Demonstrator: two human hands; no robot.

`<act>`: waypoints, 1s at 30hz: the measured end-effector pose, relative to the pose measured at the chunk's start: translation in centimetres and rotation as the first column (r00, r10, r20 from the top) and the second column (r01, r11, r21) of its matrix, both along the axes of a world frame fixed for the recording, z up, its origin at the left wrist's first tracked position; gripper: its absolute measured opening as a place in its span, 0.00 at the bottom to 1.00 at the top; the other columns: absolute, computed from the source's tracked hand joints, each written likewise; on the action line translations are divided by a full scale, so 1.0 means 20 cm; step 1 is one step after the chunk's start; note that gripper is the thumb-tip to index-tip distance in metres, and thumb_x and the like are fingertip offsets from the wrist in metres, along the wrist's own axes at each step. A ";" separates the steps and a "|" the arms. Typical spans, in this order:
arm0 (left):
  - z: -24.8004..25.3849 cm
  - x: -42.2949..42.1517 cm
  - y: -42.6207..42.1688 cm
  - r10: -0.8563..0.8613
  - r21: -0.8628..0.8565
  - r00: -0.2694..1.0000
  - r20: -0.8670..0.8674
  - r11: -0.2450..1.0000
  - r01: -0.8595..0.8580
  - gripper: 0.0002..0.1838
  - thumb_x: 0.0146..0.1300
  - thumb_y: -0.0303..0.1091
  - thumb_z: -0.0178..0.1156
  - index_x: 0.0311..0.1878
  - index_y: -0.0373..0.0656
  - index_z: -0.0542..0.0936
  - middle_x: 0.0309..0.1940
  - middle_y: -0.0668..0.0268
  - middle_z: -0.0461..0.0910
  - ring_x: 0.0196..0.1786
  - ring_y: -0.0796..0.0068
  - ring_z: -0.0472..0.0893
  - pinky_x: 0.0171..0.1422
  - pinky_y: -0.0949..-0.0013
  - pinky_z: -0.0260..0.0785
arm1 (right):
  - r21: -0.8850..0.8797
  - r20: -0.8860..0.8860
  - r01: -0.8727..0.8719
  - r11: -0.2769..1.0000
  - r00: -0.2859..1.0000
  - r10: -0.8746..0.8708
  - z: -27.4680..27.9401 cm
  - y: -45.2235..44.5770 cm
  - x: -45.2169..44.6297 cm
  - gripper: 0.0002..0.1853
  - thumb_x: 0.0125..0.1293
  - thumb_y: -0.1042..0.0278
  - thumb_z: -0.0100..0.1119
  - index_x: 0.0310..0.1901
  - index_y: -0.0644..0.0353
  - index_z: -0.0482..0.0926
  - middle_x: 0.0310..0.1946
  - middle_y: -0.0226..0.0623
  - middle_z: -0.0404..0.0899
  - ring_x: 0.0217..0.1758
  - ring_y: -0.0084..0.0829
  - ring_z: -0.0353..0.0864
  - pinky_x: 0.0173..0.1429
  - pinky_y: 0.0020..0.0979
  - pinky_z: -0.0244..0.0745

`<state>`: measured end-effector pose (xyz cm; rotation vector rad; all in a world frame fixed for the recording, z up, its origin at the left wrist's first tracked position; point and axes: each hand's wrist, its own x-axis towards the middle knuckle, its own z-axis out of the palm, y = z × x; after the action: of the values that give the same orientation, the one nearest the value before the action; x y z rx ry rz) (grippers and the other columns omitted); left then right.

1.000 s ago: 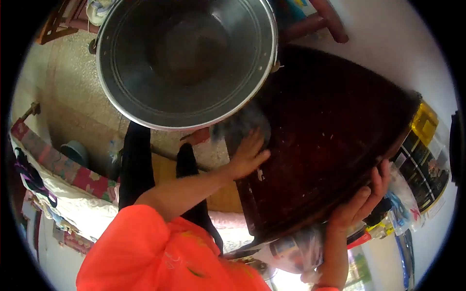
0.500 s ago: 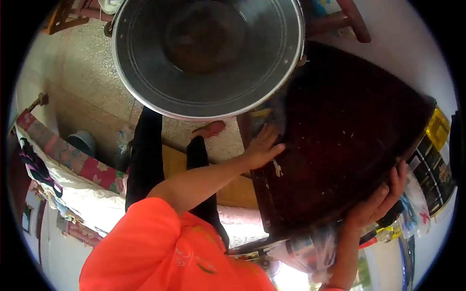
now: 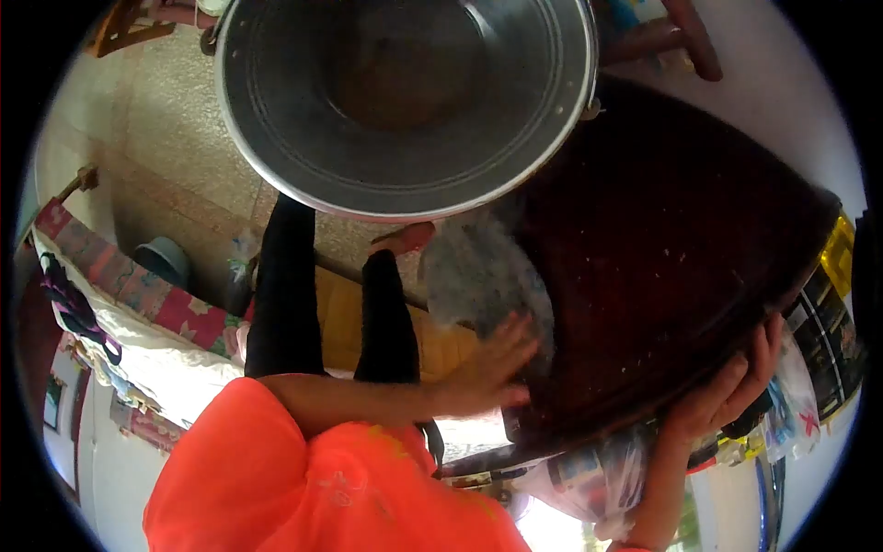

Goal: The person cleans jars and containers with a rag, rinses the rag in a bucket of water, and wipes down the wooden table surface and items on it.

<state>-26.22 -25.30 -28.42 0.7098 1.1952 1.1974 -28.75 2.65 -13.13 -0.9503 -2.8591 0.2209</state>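
A dark red-brown wooden board (image 3: pixel 662 276) with a curved outer edge and pale specks on it takes up the right side. My right hand (image 3: pixel 722 386) holds its near right rim, thumb and fingers against the edge. My left hand (image 3: pixel 492 363), slightly blurred with fingers spread, is at the board's left edge. It overlaps a grey, filmy sheet (image 3: pixel 483 267), which looks like thin plastic or cloth and hangs past that edge. Beyond the sheet is a large metal bucket (image 3: pixel 405 175) with a shiny rim, a little brownish liquid seemingly at its bottom.
My legs (image 3: pixel 292 276) are left of the board, above a speckled floor (image 3: pixel 184 120). A flower-patterned bed cover (image 3: pixel 156 294) and a small grey-blue bucket (image 3: pixel 164 260) lie to the left. A clear plastic bag (image 3: pixel 598 478) sits below the board's near edge.
My left hand has moved toward my body along the board's left edge. The grey sheet has shifted nearer and spread out beside it. My right hand remains at the rim.
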 end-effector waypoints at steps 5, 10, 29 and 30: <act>-0.78 0.09 0.09 0.208 -0.270 0.976 -0.067 0.938 -0.218 0.40 0.73 0.58 0.44 0.77 0.41 0.50 0.76 0.41 0.47 0.79 0.43 0.45 0.80 0.51 0.38 | -0.003 -0.024 0.024 1.000 0.999 -0.024 -0.01 -0.01 -0.01 0.23 0.76 0.57 0.34 0.59 0.66 0.70 0.68 0.51 0.64 0.73 0.51 0.60 0.76 0.53 0.52; -1.28 -0.13 0.23 0.326 -0.480 0.927 0.188 0.853 -0.203 0.43 0.73 0.63 0.40 0.77 0.39 0.50 0.78 0.53 0.43 0.80 0.56 0.41 0.81 0.57 0.36 | 0.079 0.116 0.032 0.996 0.992 -0.041 0.04 -0.01 0.01 0.24 0.75 0.55 0.33 0.60 0.65 0.67 0.68 0.54 0.62 0.73 0.55 0.59 0.76 0.55 0.54; -0.48 -0.57 1.44 0.221 0.103 0.953 -0.209 0.974 -0.203 0.42 0.71 0.64 0.39 0.77 0.44 0.51 0.77 0.45 0.45 0.80 0.46 0.37 0.80 0.50 0.31 | -0.063 0.068 0.068 0.996 0.996 -0.064 0.04 -0.03 0.00 0.19 0.77 0.53 0.38 0.58 0.58 0.65 0.67 0.55 0.58 0.73 0.52 0.58 0.76 0.52 0.51; -0.48 -0.61 1.55 0.242 0.112 0.944 -0.224 0.969 -0.221 0.42 0.71 0.65 0.39 0.77 0.44 0.51 0.77 0.45 0.44 0.80 0.46 0.38 0.80 0.49 0.31 | -0.059 0.065 0.059 0.997 0.996 -0.055 0.04 -0.03 0.00 0.18 0.77 0.53 0.38 0.57 0.58 0.65 0.67 0.55 0.58 0.73 0.53 0.58 0.76 0.52 0.51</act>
<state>-38.41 5.72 -37.99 0.8100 1.4643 1.3947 -28.67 2.11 -12.29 -1.0672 -2.8934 0.2792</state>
